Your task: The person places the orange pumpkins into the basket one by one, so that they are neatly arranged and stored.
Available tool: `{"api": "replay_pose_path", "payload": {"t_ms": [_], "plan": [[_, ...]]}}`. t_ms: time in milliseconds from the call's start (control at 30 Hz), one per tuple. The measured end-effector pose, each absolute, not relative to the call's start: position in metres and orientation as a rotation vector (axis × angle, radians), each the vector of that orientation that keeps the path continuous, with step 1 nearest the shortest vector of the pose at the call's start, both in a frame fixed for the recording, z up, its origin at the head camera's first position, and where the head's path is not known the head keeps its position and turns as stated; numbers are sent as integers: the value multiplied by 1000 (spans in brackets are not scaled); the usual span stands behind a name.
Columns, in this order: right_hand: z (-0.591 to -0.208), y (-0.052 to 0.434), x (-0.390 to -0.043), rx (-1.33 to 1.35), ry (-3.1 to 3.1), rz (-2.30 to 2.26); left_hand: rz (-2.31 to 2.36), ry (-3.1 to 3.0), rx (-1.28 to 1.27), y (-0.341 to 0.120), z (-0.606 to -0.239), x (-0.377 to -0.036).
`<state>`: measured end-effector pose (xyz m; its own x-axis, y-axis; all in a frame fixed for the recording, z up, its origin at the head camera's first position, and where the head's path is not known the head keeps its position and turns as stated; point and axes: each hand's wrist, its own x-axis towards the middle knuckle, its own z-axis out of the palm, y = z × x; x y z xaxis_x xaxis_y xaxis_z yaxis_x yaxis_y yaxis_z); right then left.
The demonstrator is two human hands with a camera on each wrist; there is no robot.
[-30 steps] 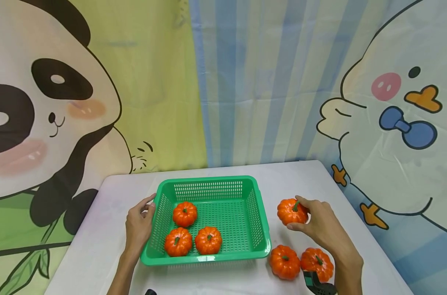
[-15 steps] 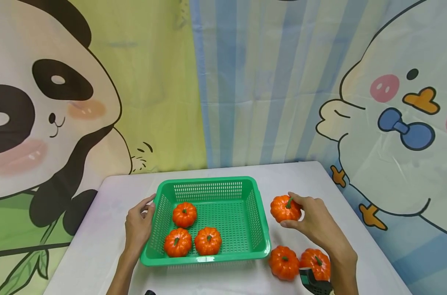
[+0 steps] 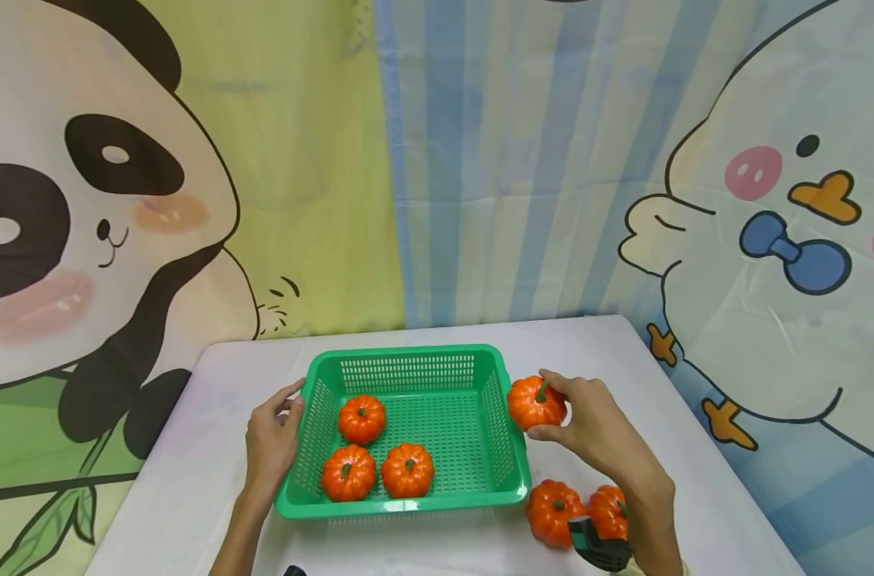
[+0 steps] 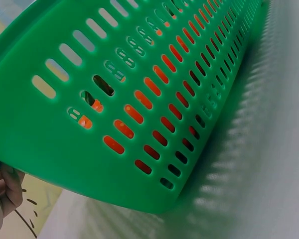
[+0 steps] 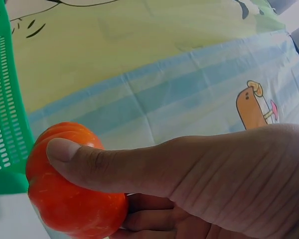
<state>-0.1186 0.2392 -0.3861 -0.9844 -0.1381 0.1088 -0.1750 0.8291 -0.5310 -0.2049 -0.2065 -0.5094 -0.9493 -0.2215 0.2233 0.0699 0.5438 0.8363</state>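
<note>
Beside basket rim, ribbed orange pumpkin [image 3: 535, 402]

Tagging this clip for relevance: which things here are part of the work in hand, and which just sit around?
In hand:
- right hand gripping a pumpkin at the basket's right rim
- left hand holding the green basket, three pumpkins inside
- two pumpkins on the table

Just around:
- white table
- cartoon panda and duck backdrop

Two orange pumpkins [image 3: 552, 510] lie together on the white worktop [image 3: 422, 552] near its front right; behind hangs a cartoon panda and duck backdrop [image 3: 437, 160]
</note>
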Motion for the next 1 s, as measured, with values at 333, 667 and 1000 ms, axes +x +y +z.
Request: {"api": "replay_pose_path", "payload": {"t_ms": [333,667,1000], "plan": [[-391,222,-126,336,-2910,901,-1360,-2487,105,-206,-506,-206],[-399,203,-128,386,-2900,963,-1348,-2495,101,-207,-506,-205],[-406,183,-140,449,-2910,976,-1353,-2505,127,-208,-510,-205]]}}
